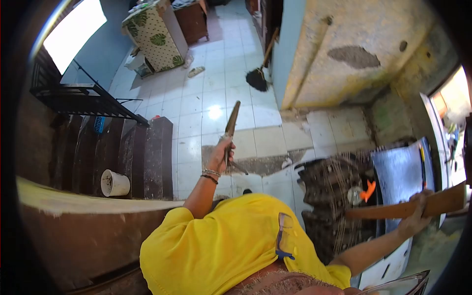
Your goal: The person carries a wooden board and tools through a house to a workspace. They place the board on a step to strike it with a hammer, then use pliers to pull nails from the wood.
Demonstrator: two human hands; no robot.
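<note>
Wooden trowel float clamped in right hand — left hand fisted round trowel.

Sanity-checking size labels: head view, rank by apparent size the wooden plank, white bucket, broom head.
1. wooden plank, held in the right hand, nearest the camera, so its lead is unsure.
2. white bucket
3. broom head; close to the bucket, and farther away, so unsure.

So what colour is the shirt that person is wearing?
Bright yellow: the short-sleeved shirt shows plainly in the head view, low in the middle.
</note>
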